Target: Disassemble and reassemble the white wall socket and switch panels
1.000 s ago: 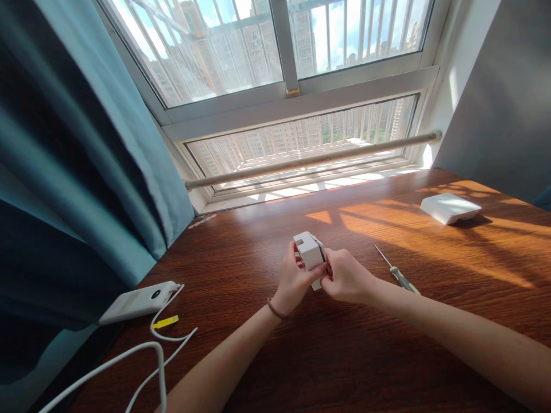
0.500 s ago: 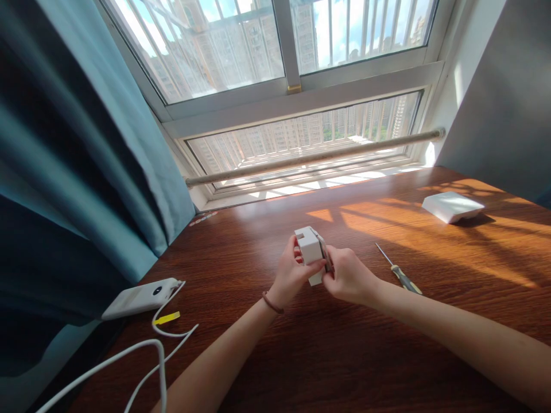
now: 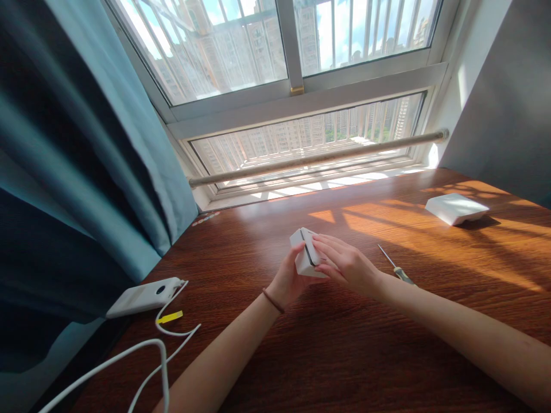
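Note:
A small white plastic box (image 3: 305, 265) with a dark seam along one side is held between my hands above the table. My left hand (image 3: 289, 281) is closed round its left side, thumb on the near upper edge and the other fingers mostly hidden beneath. Against the right face, my right hand (image 3: 344, 261) presses with nearly straight fingers, gripping the box from that side. A screwdriver (image 3: 402, 275) with a grey and yellowish handle lies right of my right hand, partly covered by my forearm.
A white plastic piece (image 3: 456, 209) sits at the far right of the wooden table (image 3: 258, 344). On the left lie a white power bank-like device (image 3: 144, 297), a white cable (image 3: 161, 367) and its yellow tag (image 3: 171, 317). A blue curtain (image 3: 142, 172) hangs over the left edge.
The box has been turned, so its dark seam now faces up towards me. My right hand has gone from pinching its edge to pressing straighter fingers on its right face.

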`<action>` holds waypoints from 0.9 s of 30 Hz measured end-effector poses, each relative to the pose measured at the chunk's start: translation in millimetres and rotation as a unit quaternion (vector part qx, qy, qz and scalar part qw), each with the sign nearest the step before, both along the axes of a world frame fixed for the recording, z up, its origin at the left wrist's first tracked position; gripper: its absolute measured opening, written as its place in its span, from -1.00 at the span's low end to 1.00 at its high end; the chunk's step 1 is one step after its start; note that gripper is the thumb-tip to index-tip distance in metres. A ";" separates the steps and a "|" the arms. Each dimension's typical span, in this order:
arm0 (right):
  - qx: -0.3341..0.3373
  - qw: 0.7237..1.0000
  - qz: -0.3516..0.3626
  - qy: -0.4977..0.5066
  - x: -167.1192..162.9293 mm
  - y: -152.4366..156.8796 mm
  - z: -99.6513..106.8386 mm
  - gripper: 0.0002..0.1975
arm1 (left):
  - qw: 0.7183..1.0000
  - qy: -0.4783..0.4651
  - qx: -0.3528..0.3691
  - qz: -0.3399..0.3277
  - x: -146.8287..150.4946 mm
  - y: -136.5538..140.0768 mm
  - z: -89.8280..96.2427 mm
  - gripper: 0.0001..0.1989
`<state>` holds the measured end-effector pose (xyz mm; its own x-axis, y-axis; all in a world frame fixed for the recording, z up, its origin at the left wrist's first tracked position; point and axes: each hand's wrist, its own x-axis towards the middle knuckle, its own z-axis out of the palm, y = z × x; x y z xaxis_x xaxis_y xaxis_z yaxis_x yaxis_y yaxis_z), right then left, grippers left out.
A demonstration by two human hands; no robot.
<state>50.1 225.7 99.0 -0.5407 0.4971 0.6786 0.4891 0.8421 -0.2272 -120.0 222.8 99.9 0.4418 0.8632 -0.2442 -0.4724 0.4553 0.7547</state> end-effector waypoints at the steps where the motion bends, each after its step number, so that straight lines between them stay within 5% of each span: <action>1: 0.011 1.000 -0.007 -0.008 -1.2 -0.5 -1.5 -0.58 | 1.000 -0.008 -0.004 -0.015 0.6 -1.0 -1.6 -0.61; 9: 0.241 0.962 -0.083 -0.103 -5.7 -7.7 -16.3 -0.69 | 0.995 -0.057 -0.069 -0.048 8.8 -5.9 -13.9 -0.71; 12: 0.203 0.970 -0.089 -0.098 -6.1 -9.8 -18.8 -0.69 | 0.993 -0.063 -0.084 -0.054 11.5 -7.9 -16.7 -0.71; 19: -0.004 0.998 -0.057 -0.007 -2.7 -4.6 -8.5 -0.69 | 0.994 -0.085 -0.059 -0.038 7.0 -5.1 -17.0 -0.66; 27: -0.006 0.999 -0.036 -0.040 2.1 3.3 -2.6 -0.71 | 0.990 -0.130 -0.050 -0.023 2.9 -1.9 -11.1 -0.64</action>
